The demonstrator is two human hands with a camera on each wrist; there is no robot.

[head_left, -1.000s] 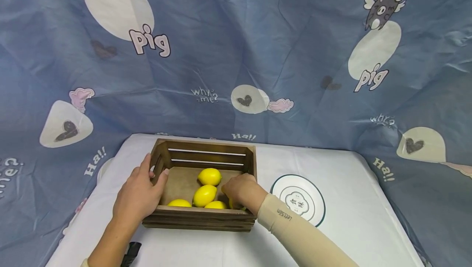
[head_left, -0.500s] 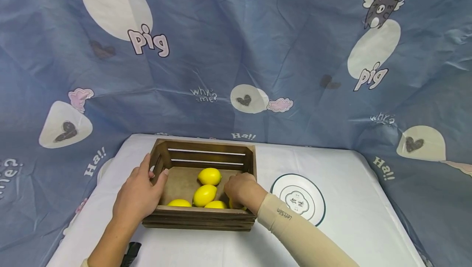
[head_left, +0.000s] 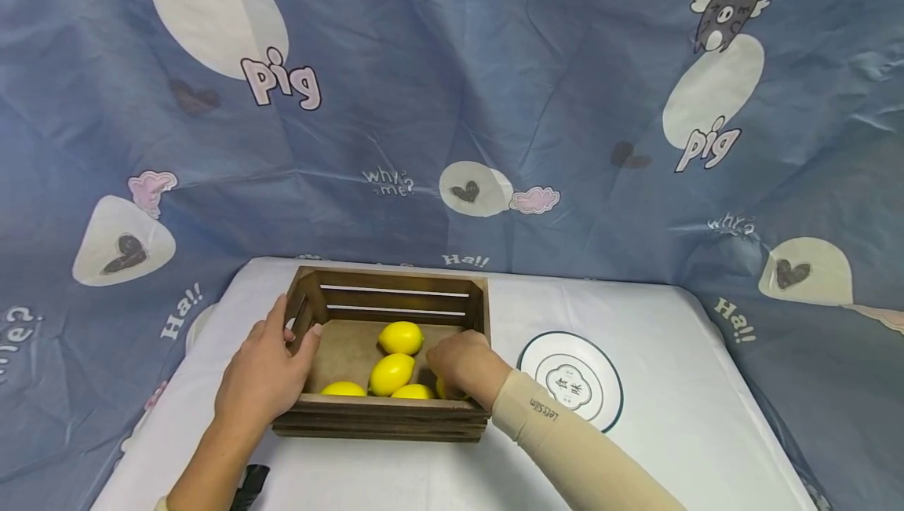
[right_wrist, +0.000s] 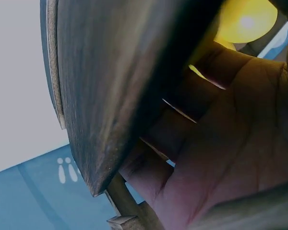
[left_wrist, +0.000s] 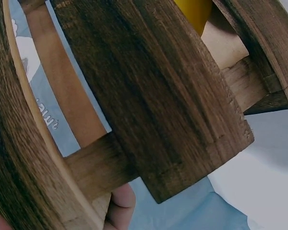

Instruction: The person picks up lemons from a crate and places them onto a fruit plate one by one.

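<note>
A dark brown slatted wooden crate (head_left: 381,421) holds several yellow lemons (head_left: 391,374). My left hand (head_left: 260,366) grips the crate's left end, thumb over the inside and fingers around the outside. In the left wrist view its curled fingers (left_wrist: 120,206) show behind the slats. My right hand (head_left: 462,366) reaches down inside the right front corner, its fingers curled over a lemon (head_left: 446,390) that is mostly covered. From the right wrist, the palm (right_wrist: 230,143) shows past the crate's side, with the fingertips hidden behind wood and a yellow lemon (right_wrist: 247,21) beyond.
To the right of the crate, a white plate (head_left: 607,377) with a dark green rim lies on the white tablecloth (head_left: 664,432). A black object (head_left: 250,483) sits by the left forearm. Blue printed cloth (head_left: 395,103) hangs behind the table.
Almost nothing moves. The right hand shifts slightly inside the crate over the lemon, while the left hand, crate and other lemons keep their places.
</note>
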